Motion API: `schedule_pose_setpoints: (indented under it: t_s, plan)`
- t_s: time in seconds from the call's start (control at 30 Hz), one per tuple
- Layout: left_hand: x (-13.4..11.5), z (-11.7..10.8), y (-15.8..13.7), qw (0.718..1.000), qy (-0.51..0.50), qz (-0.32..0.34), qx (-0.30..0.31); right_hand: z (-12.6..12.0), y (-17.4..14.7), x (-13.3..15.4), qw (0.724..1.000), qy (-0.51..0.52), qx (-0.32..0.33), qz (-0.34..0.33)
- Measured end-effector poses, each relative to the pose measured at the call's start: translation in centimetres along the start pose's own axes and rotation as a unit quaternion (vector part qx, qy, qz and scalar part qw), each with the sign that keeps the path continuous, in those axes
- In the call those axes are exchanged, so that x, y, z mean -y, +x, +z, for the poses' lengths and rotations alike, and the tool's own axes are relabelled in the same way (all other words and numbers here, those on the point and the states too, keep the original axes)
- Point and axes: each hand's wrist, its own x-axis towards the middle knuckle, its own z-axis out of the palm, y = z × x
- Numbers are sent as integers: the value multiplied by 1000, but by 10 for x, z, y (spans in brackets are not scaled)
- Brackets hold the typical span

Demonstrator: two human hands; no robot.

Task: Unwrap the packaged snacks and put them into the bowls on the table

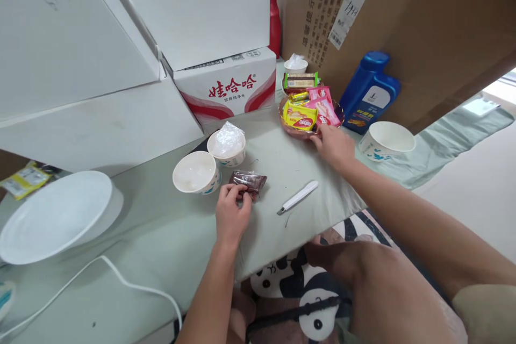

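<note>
My left hand (234,212) has its fingers closed on the near edge of a dark brown snack packet (245,180), which lies on the cloth-covered table. Over at the snack bowl (296,133), a pinkish see-through dish with a thin rim, my right hand (334,146) grips the near right edge. In that bowl lie a yellow wafer packet (300,117), pink wafer packets (323,107) and small yellow-wrapped pieces. Between my hands a white utility knife (298,197) rests with its tip toward me.
Two paper bowls stand left of the packet, one (196,173) whitish inside, one (227,142) holding clear plastic. A blue bottle (370,94) and another paper bowl (387,140) are at right. Boxes (231,86) line the back. A white basin (60,215) and cable (129,284) lie left.
</note>
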Motion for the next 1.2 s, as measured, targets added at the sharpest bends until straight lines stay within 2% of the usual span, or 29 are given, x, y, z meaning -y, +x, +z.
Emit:
schedule_pose_setpoints:
  t_s: [0.2, 0.33, 0.4, 0.5, 0.53, 0.6, 0.73, 0.8, 0.9, 1.03, 1.13, 1.2]
  plan:
    - [-1, 3, 1, 1000, 7, 4, -15, -2, 38, 7, 1000, -5, 28, -11]
    - [-1, 3, 1, 1000, 14, 8, -23, -2, 66, 11, 999, -11, 32, 5]
    - [-1, 4, 1, 999, 21, 6, -24, 0, 81, 15, 999, -12, 27, 41]
    - [-2, 5, 1, 999, 25, -2, -27, 4, 92, 20, 990, 31, 16, 138]
    - [-3, 5, 1, 999, 22, -7, -28, 5, 89, 22, 985, 65, 13, 161]
    - [-4, 5, 0, 999, 10, -20, -25, 10, 70, 25, 976, 145, 14, 160]
    - [-8, 1, -8, 999, -19, -38, 6, 23, -5, 29, 969, 242, 31, 42]
    - [-8, -5, -12, 999, -20, -39, 2, 27, -40, 31, 938, 346, 17, -18]
    - [-4, -21, -19, 999, -30, -17, -25, 22, -76, 48, 914, 393, -4, -95]
    - [9, -51, -30, 992, -1, 6, -127, -1, -103, 110, 885, 408, -35, -223]
    - [27, -79, -36, 975, -17, -2, -221, -14, -119, 178, 859, 388, -31, -331]
    - [42, -97, -39, 960, -46, -8, -274, -13, -126, 228, 834, 367, -15, -413]
